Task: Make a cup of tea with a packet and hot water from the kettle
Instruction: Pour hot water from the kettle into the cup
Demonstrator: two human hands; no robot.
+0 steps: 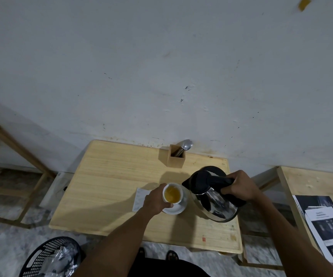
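A pale wooden table (109, 188) stands against a scuffed white wall (161, 66), and everything else is placed here by the white cup (172, 192) near the table's middle. The cup sits on a white saucer (176, 209) and holds amber tea.

Just right of the cup is the largest thing on the table, a steel electric kettle (214, 198) with a black lid and handle. It is tilted, its black spout pointing toward the cup's rim and close to it; whether water is running from it cannot be told. The person's right hand (239, 186) has its grip closed around the kettle's black handle on the side away from the cup.

Below and left of the cup, on the floor, a black plastic basket (39, 258) holds crumpled silvery wrappers. Well right of the cup, on a second wooden table (311, 180), lie printed sheets (327, 226) with dark photographs.

The left hand (155, 200) comes in from the cup's near left side, its grip wrapped around the cup's wall, thumb at the near edge by the saucer.

Behind the cup, by the wall, a small wooden holder (176, 156) stands upright with a metal spoon (186, 145) leaning in it, bowl up.

Touching the saucer's left side, partly under the left hand, lies a flat white paper packet (139, 196).
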